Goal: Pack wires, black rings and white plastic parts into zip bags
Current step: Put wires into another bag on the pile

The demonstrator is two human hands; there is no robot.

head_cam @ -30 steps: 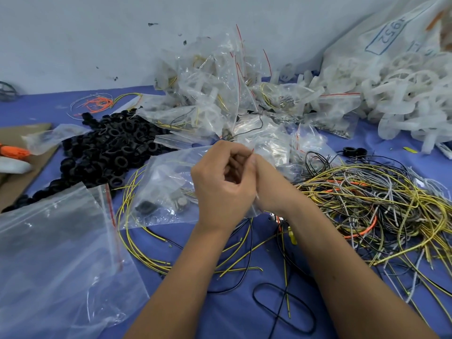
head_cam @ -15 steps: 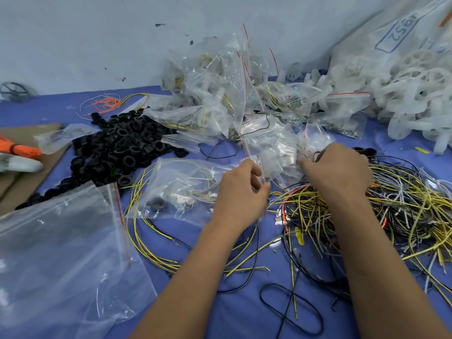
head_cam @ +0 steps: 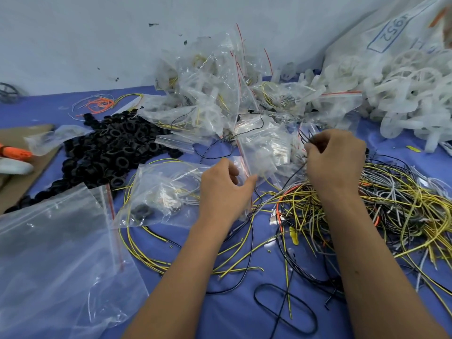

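The left hand (head_cam: 223, 189) pinches the mouth of a crinkly clear zip bag (head_cam: 161, 192) lying on the blue cloth (head_cam: 220, 311), 1 black ring (head_cam: 141, 211) inside. The right hand (head_cam: 335, 160) curls around thin black wires (head_cam: 307, 138) above the tangled yellow wire heap (head_cam: 396, 204). Matte rings (head_cam: 107, 152) pile left.

My left hand (head_cam: 223, 189) sits at the centre of the frame, fingers curled, thumb and fingertips pinching. My right hand (head_cam: 335, 160) is up and to the right, knuckles toward me, fingers curled in a pinch. Both forearms are bare.
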